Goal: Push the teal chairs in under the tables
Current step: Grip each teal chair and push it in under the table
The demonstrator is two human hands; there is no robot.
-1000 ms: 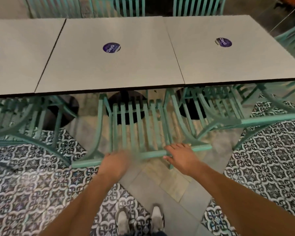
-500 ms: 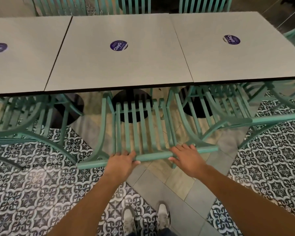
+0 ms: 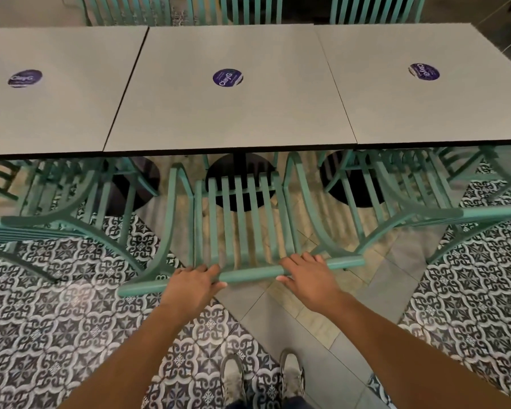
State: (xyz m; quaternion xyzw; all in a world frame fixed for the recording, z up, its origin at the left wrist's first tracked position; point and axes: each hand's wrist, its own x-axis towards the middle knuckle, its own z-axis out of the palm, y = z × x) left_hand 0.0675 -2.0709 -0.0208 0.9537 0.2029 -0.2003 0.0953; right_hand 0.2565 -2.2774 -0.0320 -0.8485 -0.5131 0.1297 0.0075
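Right now, your 2 hands grip the top rail of the middle teal chair [image 3: 242, 219] at lower centre of the frame: the left hand [image 3: 189, 286] curls over the rail's left part, the right hand [image 3: 310, 278] over its right part. The chair's seat reaches under the near edge of the middle worktop [image 3: 230, 113], which carries a round purple sticker [image 3: 227, 77]. Your shoes [image 3: 261, 376] stand on the patterned floor [image 3: 56, 320] below.

The counter [image 3: 233, 119] hides the middle teal chair's [image 3: 242, 219] seat front and the black pedestal bases; neighbouring chairs are cut off at both side edges.
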